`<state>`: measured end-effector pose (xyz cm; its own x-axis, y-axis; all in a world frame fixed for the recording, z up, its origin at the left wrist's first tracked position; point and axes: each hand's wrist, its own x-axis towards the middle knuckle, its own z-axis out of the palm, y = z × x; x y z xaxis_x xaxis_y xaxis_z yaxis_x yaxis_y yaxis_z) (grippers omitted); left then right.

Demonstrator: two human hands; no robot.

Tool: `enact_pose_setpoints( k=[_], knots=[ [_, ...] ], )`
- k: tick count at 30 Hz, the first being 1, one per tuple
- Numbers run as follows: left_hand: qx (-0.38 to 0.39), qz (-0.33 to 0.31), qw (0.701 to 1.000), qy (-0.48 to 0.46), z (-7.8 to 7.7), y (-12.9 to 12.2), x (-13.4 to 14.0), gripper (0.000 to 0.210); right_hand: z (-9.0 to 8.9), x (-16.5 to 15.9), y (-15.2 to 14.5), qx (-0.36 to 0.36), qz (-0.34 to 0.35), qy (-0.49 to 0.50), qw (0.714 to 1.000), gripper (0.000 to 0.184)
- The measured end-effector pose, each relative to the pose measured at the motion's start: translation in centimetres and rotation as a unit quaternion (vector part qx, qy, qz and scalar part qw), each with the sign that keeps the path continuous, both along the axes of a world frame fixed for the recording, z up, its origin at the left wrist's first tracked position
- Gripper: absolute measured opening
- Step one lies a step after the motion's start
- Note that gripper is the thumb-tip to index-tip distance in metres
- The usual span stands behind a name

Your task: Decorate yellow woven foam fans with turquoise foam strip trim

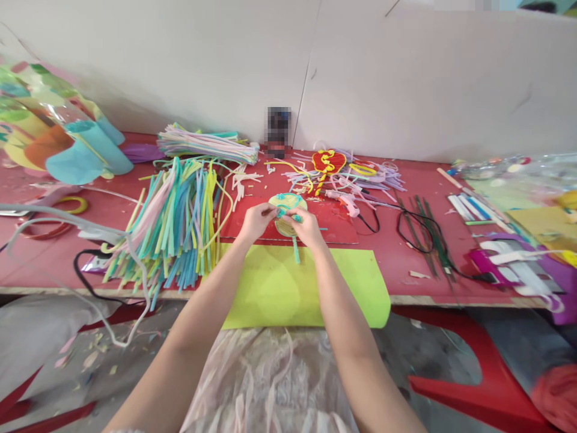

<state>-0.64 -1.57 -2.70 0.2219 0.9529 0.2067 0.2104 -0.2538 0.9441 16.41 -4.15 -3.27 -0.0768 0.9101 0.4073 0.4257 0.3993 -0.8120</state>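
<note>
In front of me lies a round yellow fan-shaped piece (285, 229) with teal pipe cleaner along its upper edge and a teal twisted handle (296, 249) pointing toward me. My left hand (259, 221) is closed in a pinch at the disc's left side. My right hand (307, 226) pinches on the right side. Between their fingertips is a short teal pipe cleaner (282, 211), held just over the disc. The fingers cover part of the disc. Beneath it is a red board (243, 225), with a yellow-green sheet (351, 285) nearer me.
Pipe cleaners in many colours (174, 222) are heaped at left. A red and yellow fan-shaped piece (328, 161) rests at the back, near a pink glue gun (345, 203). Its black cable (399, 225) loops right. A white cable (135, 252) hangs over the left front edge.
</note>
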Motion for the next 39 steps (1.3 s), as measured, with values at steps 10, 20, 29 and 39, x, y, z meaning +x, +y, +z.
enact_pose_setpoints(
  k=[10,20,29,39],
  knots=[
    [-0.011,0.015,1.0,-0.005,-0.59,0.19,0.35,0.023,0.02,-0.28,-0.09,-0.021,-0.031,0.02,0.999,0.027],
    [0.022,0.016,1.0,0.005,-0.57,0.13,0.3,0.018,0.02,-0.19,-0.03,-0.024,0.001,-0.013,1.0,0.025],
    [-0.01,0.042,0.999,-0.004,-0.43,-0.12,0.75,0.018,-0.03,-0.27,-0.03,-0.018,0.003,-0.02,1.0,0.026],
    [0.034,0.094,0.994,0.035,-0.78,-0.17,0.74,0.013,-0.04,-0.09,-0.11,0.039,-0.023,-0.06,0.997,0.025]
  ],
)
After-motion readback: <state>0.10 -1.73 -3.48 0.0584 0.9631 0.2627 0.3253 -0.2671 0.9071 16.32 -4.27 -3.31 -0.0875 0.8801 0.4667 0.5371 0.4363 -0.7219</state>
